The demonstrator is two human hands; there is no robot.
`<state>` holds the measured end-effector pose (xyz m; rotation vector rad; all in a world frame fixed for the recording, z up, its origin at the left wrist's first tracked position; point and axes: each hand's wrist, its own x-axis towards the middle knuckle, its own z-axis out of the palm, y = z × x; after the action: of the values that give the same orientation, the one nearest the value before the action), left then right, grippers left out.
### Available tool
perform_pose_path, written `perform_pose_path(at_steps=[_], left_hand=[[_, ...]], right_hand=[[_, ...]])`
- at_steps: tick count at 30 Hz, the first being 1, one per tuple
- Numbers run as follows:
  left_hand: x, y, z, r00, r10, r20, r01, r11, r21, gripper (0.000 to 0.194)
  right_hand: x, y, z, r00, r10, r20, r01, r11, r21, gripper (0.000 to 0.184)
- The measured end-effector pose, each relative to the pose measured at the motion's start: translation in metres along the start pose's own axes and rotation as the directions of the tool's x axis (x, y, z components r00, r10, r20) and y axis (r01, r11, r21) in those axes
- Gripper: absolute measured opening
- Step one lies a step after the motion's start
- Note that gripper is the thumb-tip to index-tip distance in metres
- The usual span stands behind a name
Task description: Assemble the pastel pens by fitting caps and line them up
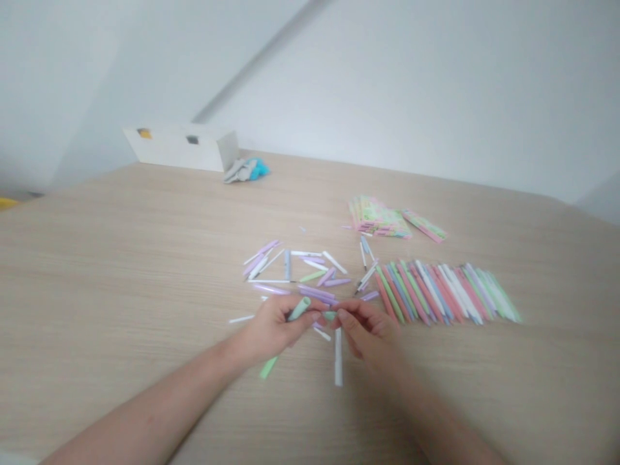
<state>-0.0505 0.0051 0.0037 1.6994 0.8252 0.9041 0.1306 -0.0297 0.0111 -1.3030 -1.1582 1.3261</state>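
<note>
My left hand (278, 328) is closed around a pale green pen barrel (300, 307), whose open end points up past the thumb. Between the fingertips of both hands is a small green pen part (330, 315), pinched by my right hand (371, 329); its exact shape is blurred. Loose pen parts lie around and beyond my hands: purple barrels (317, 294), thin white refills (268, 281) and a grey-blue piece (287, 265). Below the hands lie a white barrel (338, 361) and a bright green piece (268, 368), partly hidden by my left wrist.
A row of coloured pens (445, 294) lies to the right. Behind it are stacked pink-and-green packets (375, 217) and one separate packet (425, 226). At the back left stand a white box (179, 148) and a crumpled grey-and-blue cloth (247, 170), near the wall.
</note>
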Motion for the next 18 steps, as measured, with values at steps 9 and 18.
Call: perform_pose_path(at_steps=[9, 18], left_hand=[[-0.0017, -0.0066, -0.0003, 0.991, -0.130, 0.010, 0.130, 0.987, -0.091, 0.030], [-0.0022, -0.0094, -0.0011, 0.990, -0.143, 0.007, 0.143, 0.981, -0.132, 0.034]], right_hand=[[-0.0020, 0.0002, 0.0019, 1.000, -0.024, 0.005, 0.024, 1.000, -0.006, 0.027], [-0.0044, -0.0007, 0.0039, 0.997, -0.041, 0.065, 0.041, 0.999, 0.003, 0.024]])
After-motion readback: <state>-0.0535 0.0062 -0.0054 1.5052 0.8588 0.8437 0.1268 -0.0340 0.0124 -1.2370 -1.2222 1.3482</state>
